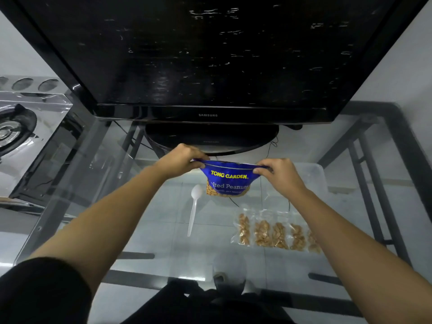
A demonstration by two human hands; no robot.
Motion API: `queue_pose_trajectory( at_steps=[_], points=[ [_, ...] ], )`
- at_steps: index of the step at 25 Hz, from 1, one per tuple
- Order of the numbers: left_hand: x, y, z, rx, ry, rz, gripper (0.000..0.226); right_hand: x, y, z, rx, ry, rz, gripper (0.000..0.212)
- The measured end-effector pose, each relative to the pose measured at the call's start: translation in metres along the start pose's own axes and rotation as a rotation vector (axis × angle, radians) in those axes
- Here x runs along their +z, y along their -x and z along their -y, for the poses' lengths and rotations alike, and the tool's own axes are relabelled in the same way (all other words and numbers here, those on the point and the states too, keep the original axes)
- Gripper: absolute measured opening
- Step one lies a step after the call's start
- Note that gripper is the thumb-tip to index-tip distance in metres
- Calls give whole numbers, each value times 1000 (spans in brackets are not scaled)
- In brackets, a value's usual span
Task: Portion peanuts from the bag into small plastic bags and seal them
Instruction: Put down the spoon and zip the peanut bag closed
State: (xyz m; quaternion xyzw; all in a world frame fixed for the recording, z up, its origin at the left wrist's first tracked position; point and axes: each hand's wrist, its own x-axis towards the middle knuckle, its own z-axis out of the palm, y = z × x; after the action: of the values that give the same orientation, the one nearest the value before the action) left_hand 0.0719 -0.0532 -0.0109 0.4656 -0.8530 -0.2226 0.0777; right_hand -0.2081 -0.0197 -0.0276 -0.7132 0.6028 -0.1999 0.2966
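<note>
A blue peanut bag stands upright on the glass table, just in front of the television's base. My left hand pinches the bag's top left corner, and my right hand pinches its top right corner, stretching the top edge between them. A white plastic spoon lies on the glass to the left of the bag, handle toward me. Several small clear plastic bags with peanuts in them lie side by side at the near right.
A large black television on a round stand fills the back of the table. A gas stove sits on the left beyond the table edge. A translucent plastic sheet or lid lies right of the bag.
</note>
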Motion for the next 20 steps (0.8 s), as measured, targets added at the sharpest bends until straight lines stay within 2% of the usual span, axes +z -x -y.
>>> queue_pose_trajectory(
  at_steps=[6, 13, 17, 20],
  points=[
    [9, -5, 5, -129, 96, 38, 23, 0, -19, -1, 207, -66, 58, 20],
    [6, -23, 1, -202, 29, 181, 18, 7, -23, -3, 202, 17, 58, 20],
    [5, -24, -1, -184, 52, 209, 23, 6, -23, -6, 197, 3, 64, 21],
    [9, -21, -1, -161, 94, 174, 18, 6, -22, -9, 173, -22, 75, 22]
  ],
)
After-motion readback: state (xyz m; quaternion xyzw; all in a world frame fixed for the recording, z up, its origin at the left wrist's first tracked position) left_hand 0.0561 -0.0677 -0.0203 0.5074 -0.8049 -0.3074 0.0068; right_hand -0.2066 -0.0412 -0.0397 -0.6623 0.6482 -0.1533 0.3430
